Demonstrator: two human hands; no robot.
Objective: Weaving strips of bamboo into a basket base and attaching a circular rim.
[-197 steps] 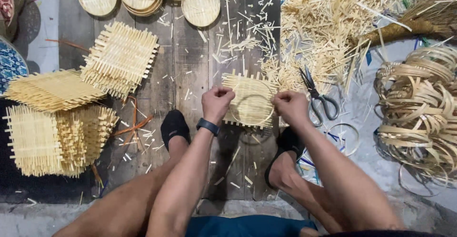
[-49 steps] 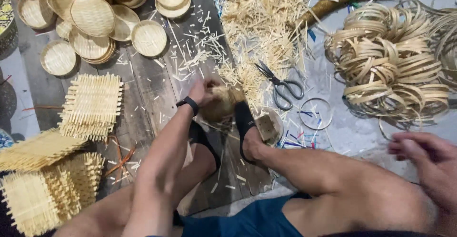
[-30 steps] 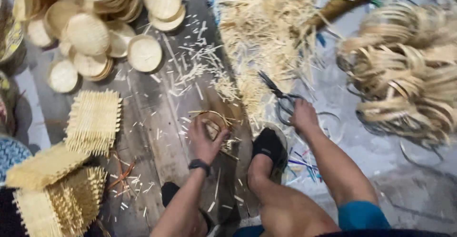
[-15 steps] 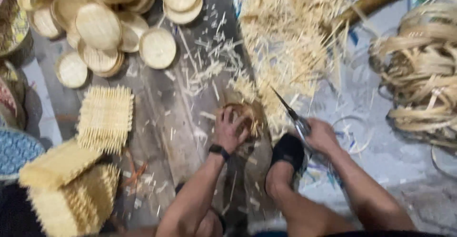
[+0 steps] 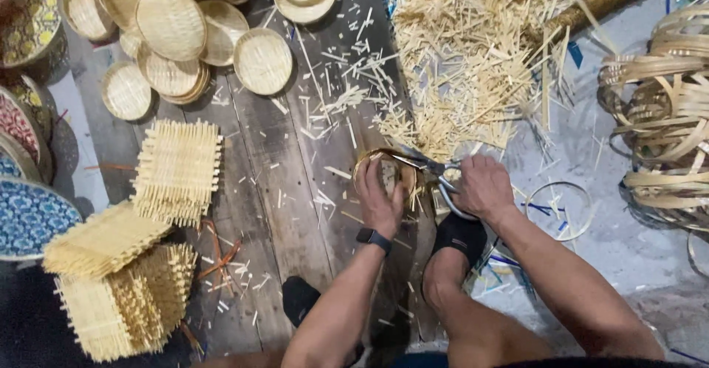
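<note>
My left hand [image 5: 380, 202] presses down on a small round woven bamboo piece with a ring rim [image 5: 384, 170] lying on the wooden floor. A dark watch sits on that wrist. My right hand [image 5: 484, 187] grips a pair of scissors [image 5: 432, 170] whose blades point left and touch the edge of the woven piece. My two feet in black socks [image 5: 458, 239] rest just below the hands.
A heap of bamboo offcuts [image 5: 473, 58] lies above the hands. Several finished round trays [image 5: 185, 35] sit top left, square woven mats [image 5: 177, 168] stacked at left, coils of bamboo strip [image 5: 665, 109] at right, a loose ring [image 5: 557, 209] beside my right hand.
My right hand reached to the right, picked up the scissors and brought them to the woven piece. My left hand stayed on the piece.
</note>
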